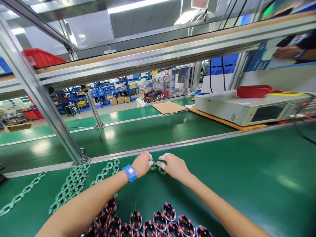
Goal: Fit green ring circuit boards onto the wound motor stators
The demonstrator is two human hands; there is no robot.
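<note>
My left hand (144, 164), with a blue wristband and white fingertip covers, pinches a small green ring board (153, 167) above the green mat. Close on its right, my right hand (173, 165), also in fingertip covers, has its thumb and finger on another green ring board (162, 171). Whether the two rings are joined is too small to tell. Strips of similar ring boards (71, 186) lie on the mat to the left. Several round black parts with red spots and shiny rims (160, 221) stand near the front edge, below my hands.
A metal frame post (46, 98) rises at the left, and a rail crosses behind my hands. An instrument (247, 107) with a red tray on top sits at the back right. A person's arm (291, 52) shows at upper right.
</note>
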